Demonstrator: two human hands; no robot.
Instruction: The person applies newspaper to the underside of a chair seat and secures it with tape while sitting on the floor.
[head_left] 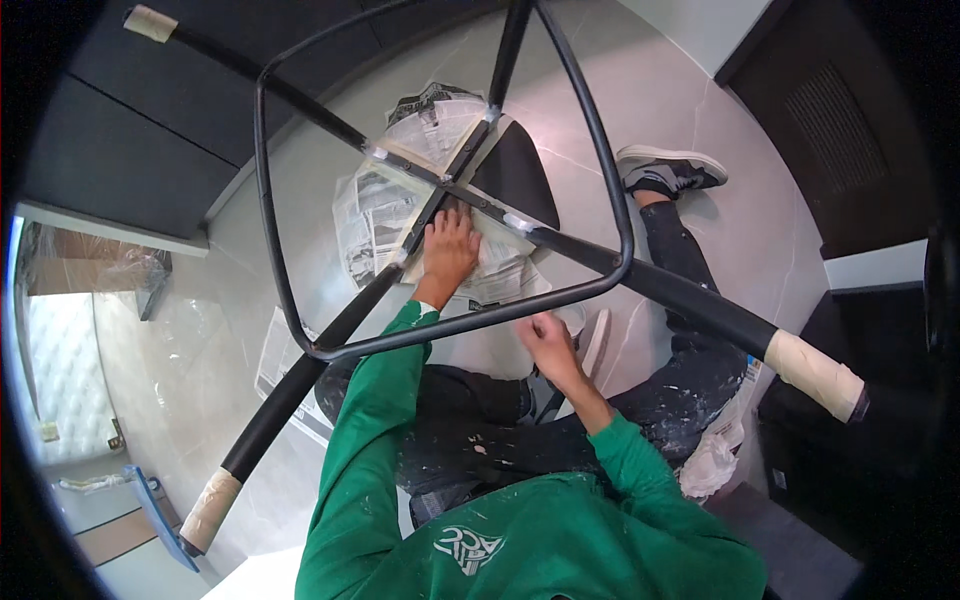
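Observation:
An upturned stool with black metal legs (690, 290) stands in front of me, its legs crossing over the underside of the seat. Newspaper (380, 225) and strips of masking tape cover most of that seat, while a dark wedge (522, 175) shows bare at the right. My left hand (450, 250) lies with fingers stretched out on the papered seat, beside the near crossbar. Whitish patches (518, 222) mark the bars around the centre. Nearer to me, my right hand (548, 345) is closed just below the black footrest ring (470, 318); what its fingers hold, if anything, is hidden.
Beige masking tape (815, 375) wraps the leg ends, which reach out far to both sides. A pale round container (570, 316) stands beyond my right hand. Crumpled white paper (712, 460) lies by my right thigh. Dark cabinets (150, 110) line the far left.

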